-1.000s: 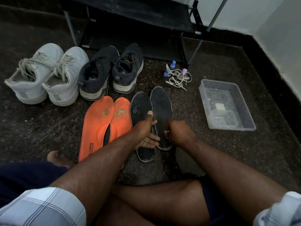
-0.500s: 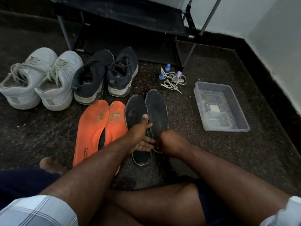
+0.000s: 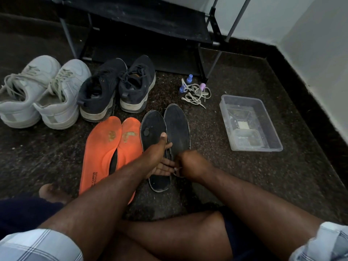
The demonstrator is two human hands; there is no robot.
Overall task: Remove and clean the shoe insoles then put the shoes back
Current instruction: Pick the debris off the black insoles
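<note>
head view: all 4 insoles out on the floor, cleaning underway, shoes not back yet. left hand point(image 3: 160, 157) grips black insole point(image 3: 153, 129); right hand point(image 3: 190, 162) beside it pinches sth pale, prob a wipe. clear tub point(image 3: 263, 113) further right holds some murky water, a small pale block.

I have a single view, from the wide-angle camera worn on the person's head. It looks forward and steeply down over the seated person's crossed legs to the dark floor point(image 3: 235, 185). Both forearms run in from 6 o'clock, close under the lens, and the left hand point(image 3: 160, 159) and right hand point(image 3: 190, 164) meet near the middle of my frame. The shoe rack point(image 3: 150, 21) fills 12 o'clock, farthest away, and the wall point(image 3: 320, 44) bends at 2 o'clock. No second view overlaps this one.
</note>
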